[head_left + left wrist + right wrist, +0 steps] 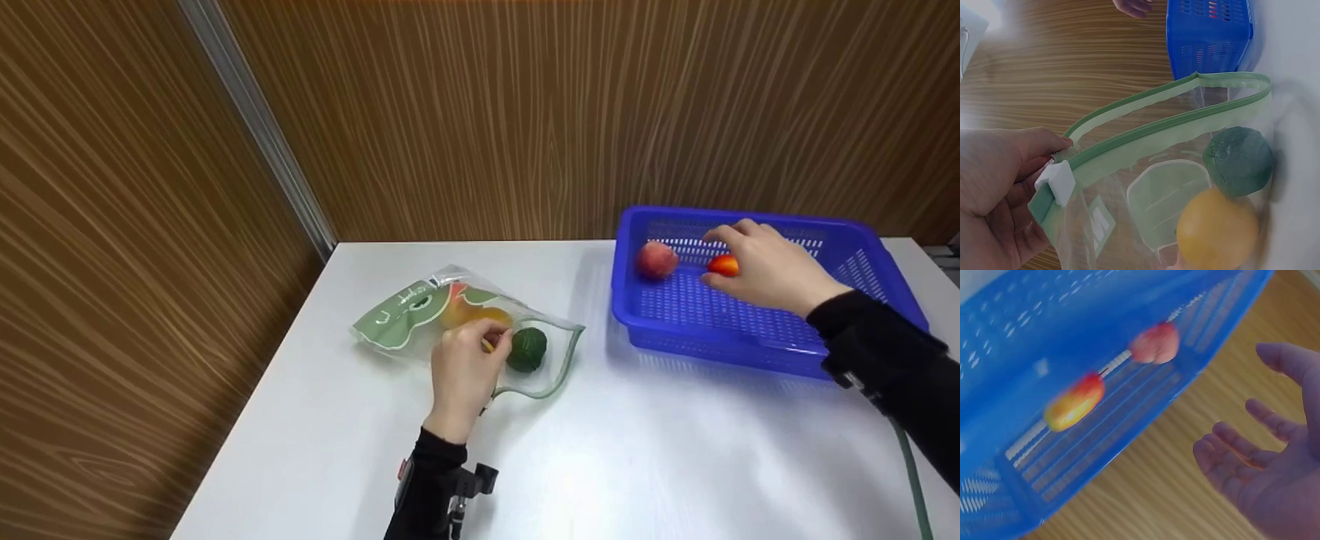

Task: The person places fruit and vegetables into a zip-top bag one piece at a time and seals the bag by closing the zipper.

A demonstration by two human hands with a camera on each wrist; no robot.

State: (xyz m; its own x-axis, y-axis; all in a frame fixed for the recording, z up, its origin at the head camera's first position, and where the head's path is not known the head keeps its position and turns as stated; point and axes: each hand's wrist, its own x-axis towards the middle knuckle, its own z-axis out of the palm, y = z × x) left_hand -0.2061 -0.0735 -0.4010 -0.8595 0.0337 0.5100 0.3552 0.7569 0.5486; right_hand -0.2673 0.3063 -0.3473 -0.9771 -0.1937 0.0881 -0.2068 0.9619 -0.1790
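Note:
My left hand point(465, 371) pinches the green-edged mouth of a clear zip bag point(401, 319) beside its white slider point(1062, 183). The bag lies on the table with its mouth spread open toward the right. Inside are a dark green round fruit or vegetable point(527, 349) and a yellow-orange round fruit point(1217, 229); something reddish shows farther in. Over the blue basket point(622, 300), my right hand point(776, 271) hovers with parted fingers and nothing in them. Below its fingertips lies a red-and-yellow fruit point(1075, 404). A pinkish-red peach point(658, 259) sits at the basket's left end.
The basket stands at the right on a white table point(315, 435), near the wood-grain back wall point(480, 120). Another wood-grain panel point(135, 285) borders the left side. A green cord point(911, 472) runs below the right sleeve.

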